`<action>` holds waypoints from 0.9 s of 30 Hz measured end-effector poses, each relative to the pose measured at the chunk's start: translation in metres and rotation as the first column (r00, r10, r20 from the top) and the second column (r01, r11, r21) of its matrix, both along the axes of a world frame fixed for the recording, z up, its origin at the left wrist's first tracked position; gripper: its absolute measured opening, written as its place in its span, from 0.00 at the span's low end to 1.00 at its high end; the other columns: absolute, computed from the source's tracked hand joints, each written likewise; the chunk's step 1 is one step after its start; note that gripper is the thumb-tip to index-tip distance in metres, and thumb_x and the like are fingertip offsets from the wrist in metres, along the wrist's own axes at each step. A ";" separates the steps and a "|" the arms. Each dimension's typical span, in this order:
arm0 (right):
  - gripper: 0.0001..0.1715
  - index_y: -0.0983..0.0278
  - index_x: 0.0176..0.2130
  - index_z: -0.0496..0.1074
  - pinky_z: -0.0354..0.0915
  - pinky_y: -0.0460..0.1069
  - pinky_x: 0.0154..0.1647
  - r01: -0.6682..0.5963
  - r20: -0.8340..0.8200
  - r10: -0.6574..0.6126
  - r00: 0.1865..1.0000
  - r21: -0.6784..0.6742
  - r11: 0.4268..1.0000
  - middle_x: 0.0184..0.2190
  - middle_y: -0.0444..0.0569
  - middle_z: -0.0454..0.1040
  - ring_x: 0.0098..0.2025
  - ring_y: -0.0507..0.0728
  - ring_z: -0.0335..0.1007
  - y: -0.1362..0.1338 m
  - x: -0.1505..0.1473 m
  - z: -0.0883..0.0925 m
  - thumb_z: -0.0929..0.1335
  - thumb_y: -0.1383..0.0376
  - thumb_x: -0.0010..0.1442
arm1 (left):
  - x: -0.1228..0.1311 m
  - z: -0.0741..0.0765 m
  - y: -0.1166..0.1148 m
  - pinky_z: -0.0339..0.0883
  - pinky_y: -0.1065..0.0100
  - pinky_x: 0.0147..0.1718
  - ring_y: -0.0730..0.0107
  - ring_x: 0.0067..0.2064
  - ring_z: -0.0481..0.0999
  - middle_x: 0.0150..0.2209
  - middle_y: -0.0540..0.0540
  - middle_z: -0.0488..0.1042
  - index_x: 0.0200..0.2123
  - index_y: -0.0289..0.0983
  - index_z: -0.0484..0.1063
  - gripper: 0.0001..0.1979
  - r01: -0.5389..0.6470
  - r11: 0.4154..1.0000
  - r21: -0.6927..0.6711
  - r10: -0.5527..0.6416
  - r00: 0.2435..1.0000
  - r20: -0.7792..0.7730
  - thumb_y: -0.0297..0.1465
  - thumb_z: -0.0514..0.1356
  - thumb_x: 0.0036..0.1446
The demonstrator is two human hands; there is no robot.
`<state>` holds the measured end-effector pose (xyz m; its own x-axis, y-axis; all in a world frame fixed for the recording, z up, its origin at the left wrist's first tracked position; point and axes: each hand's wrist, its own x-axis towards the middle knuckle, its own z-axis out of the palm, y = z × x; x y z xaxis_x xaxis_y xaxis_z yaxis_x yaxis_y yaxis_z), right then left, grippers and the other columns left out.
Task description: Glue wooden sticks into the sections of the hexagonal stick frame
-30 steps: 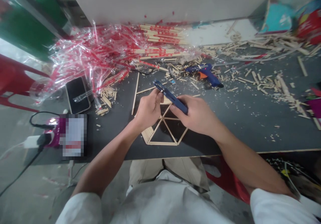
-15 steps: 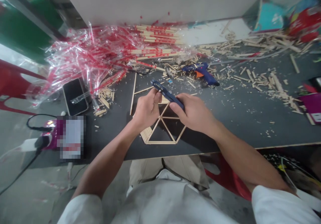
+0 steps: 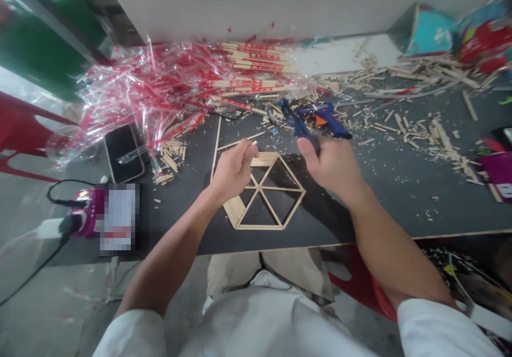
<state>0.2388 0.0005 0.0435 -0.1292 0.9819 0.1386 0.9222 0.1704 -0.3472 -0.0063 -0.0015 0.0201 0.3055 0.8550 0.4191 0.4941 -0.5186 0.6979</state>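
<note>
A hexagon frame of wooden sticks with spokes lies on the dark table in front of me. My left hand hovers over its upper left part, fingers pinched on a short wooden stick piece. My right hand is raised to the right of the frame, closed on the handles of blue cutting pliers whose jaws point away toward the back. A blue and orange glue gun lies just behind the pliers.
A heap of red and clear plastic wrappers and packed sticks fills the back left. A phone lies at left, a purple device with cables at the table's left end. Stick offcuts litter the right side.
My right hand has swung the pliers away from my left hand, to the right and back. The left hand stays over the frame, keeping a short stick piece.
</note>
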 end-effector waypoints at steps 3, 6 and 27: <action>0.35 0.62 0.34 0.74 0.61 0.55 0.36 0.023 -0.027 -0.023 0.999 -0.001 1.000 0.31 0.59 0.79 0.34 0.65 0.75 0.003 0.005 0.001 0.54 0.42 0.72 | 0.000 -0.002 0.003 0.66 0.67 0.34 0.72 0.32 0.73 0.34 0.45 0.76 0.41 0.37 0.71 0.22 0.057 0.998 -0.029 -0.056 0.998 0.033 0.43 0.45 0.78; 0.32 0.63 0.39 0.75 0.64 0.56 0.40 0.029 -0.007 -0.030 1.000 -0.023 0.999 0.36 0.60 0.80 0.39 0.67 0.76 0.001 0.005 0.003 0.56 0.44 0.72 | 0.000 -0.005 0.005 0.69 0.67 0.38 0.71 0.36 0.76 0.37 0.44 0.78 0.45 0.36 0.73 0.21 0.091 0.993 -0.073 -0.085 0.993 0.082 0.44 0.46 0.78; 0.35 0.74 0.55 0.74 0.66 0.63 0.55 0.110 0.309 -0.084 0.947 -0.067 0.992 0.49 0.69 0.75 0.52 0.74 0.72 -0.005 0.003 -0.003 0.64 0.46 0.70 | 0.019 -0.001 -0.010 0.71 0.59 0.43 0.58 0.40 0.78 0.36 0.41 0.81 0.46 0.33 0.74 0.13 0.018 0.999 -0.048 -0.043 0.807 -0.589 0.24 0.49 0.73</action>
<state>0.2420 -0.0043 0.0404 -0.0563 0.9981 0.0252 0.9968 0.0577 -0.0558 0.0126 -0.0119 0.0194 0.5092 0.8526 0.1172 0.8013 -0.5194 0.2970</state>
